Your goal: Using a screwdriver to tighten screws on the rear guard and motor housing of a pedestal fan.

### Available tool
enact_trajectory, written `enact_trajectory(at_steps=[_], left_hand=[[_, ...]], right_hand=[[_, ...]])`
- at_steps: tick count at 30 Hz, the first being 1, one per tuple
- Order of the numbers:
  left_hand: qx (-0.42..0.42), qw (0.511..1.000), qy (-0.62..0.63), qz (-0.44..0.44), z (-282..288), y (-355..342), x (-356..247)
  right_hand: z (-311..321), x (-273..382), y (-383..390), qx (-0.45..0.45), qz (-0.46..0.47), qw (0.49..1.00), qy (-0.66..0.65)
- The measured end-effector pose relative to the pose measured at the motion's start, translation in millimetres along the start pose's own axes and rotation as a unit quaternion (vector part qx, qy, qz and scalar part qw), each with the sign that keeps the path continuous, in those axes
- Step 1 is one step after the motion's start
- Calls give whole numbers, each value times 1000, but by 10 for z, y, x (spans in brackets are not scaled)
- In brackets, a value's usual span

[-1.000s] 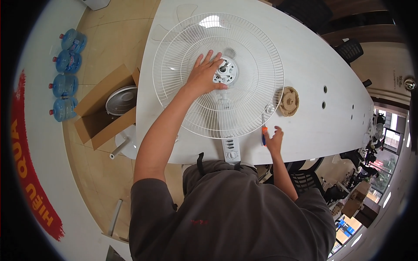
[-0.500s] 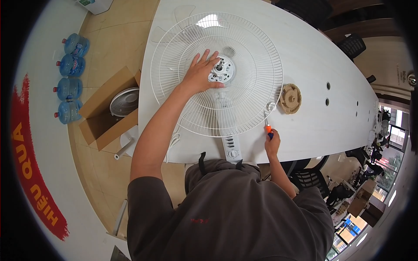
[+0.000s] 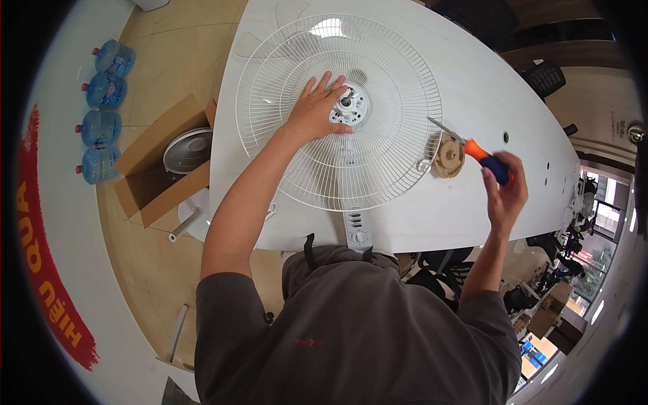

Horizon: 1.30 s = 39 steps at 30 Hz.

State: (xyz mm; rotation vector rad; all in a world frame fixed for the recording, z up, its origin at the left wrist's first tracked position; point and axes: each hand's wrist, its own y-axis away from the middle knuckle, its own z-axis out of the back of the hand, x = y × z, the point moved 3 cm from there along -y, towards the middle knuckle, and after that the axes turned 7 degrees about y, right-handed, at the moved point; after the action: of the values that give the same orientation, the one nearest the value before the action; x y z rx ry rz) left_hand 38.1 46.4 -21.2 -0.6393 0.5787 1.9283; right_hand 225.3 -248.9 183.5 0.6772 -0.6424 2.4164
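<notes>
A round white wire fan guard (image 3: 405, 74) lies over the white fan motor hub (image 3: 349, 111), whose metal shaft points up through the middle. My left hand (image 3: 316, 115) rests on the guard beside the hub, fingers spread. In my right hand (image 3: 507, 196) is a screwdriver (image 3: 480, 154) with an orange and dark blue handle. Its metal shaft points up and left, the tip near the guard's right rim. Below the guard, the fan's control panel (image 3: 358, 231) with a row of buttons and a dial reaches to the table's near edge.
Right of the guard sits a brown moulded pulp piece (image 3: 448, 158) on the white table (image 3: 466, 81). Clear fan blades (image 3: 260, 46) lie at the far left. An open cardboard box (image 3: 138, 192) holding another round grille stands left of the table. Several blue water bottles (image 3: 101, 127) line the wall.
My right hand has lifted the screwdriver from the guard's lower right rim and moved it up and right. The left hand keeps its place on the guard.
</notes>
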Motion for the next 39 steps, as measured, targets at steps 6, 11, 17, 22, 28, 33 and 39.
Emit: enact_trajectory(at_steps=[6,11,17,22,28,33,39], left_hand=[[-4,1000,-4,6,-43,16,31],[-10,1000,5,15,-26,16,10],[-21,1000,17,9,-14,50,24],[-27,999,19,3,-27,53,28],[-28,999,23,3,-14,66,19],[-30,999,29,-1,-8,77,24],[-32,999,27,-1,-10,84,27]], right_hand=[[-921,676,-631,140,137,981,1],[-1282,767,-842,195,168,965,40],[-1417,803,-914,234,163,957,51],[-1478,805,-934,245,160,955,56],[-1527,836,-926,258,165,950,55],[-1543,845,-924,260,164,951,46],[-1566,830,-943,271,176,943,78]])
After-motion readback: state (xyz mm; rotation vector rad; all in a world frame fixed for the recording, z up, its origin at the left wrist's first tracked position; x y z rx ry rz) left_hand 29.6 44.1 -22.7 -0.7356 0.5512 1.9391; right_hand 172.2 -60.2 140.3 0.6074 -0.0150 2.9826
